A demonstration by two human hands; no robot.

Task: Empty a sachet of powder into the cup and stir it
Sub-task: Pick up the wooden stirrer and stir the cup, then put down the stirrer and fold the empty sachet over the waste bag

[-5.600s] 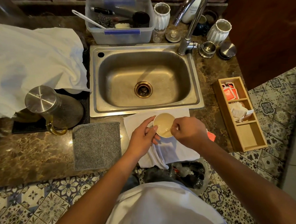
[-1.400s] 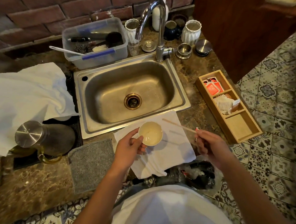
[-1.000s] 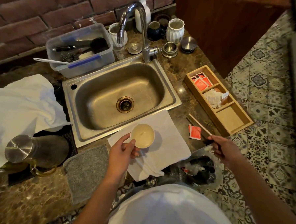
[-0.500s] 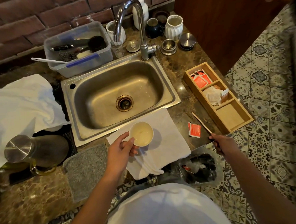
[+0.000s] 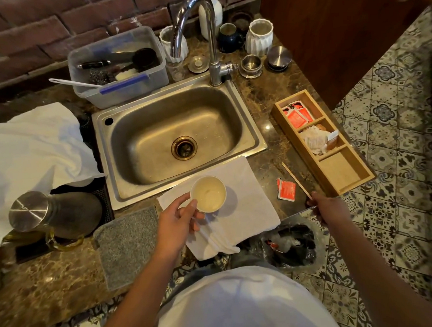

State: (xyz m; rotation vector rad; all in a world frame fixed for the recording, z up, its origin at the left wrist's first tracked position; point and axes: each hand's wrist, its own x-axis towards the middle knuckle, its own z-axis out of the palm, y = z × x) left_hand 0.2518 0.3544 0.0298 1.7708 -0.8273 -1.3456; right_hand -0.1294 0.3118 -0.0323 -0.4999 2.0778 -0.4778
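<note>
since a moment ago my right hand [image 5: 325, 209] has carried the stirring stick [image 5: 296, 181] away from the cup [image 5: 208, 193] — fingers still pinching it beside the torn red sachet [image 5: 287, 190] on the worktop [image 5: 264, 105] — while my left hand [image 5: 178, 221] grips the cup over the white towel [image 5: 247, 206].

No legible text, labels or numbers anywhere.

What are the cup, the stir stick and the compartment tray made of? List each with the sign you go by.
Cup: looks like glazed ceramic, cream and glossy, with a thick rim; coated paper cannot be ruled out.
Stir stick: seemingly bare wood, pale tan, thin and flat, matte.
Compartment tray: wood or bamboo, light honey tone, smooth, with straight board walls and dividers.
</note>
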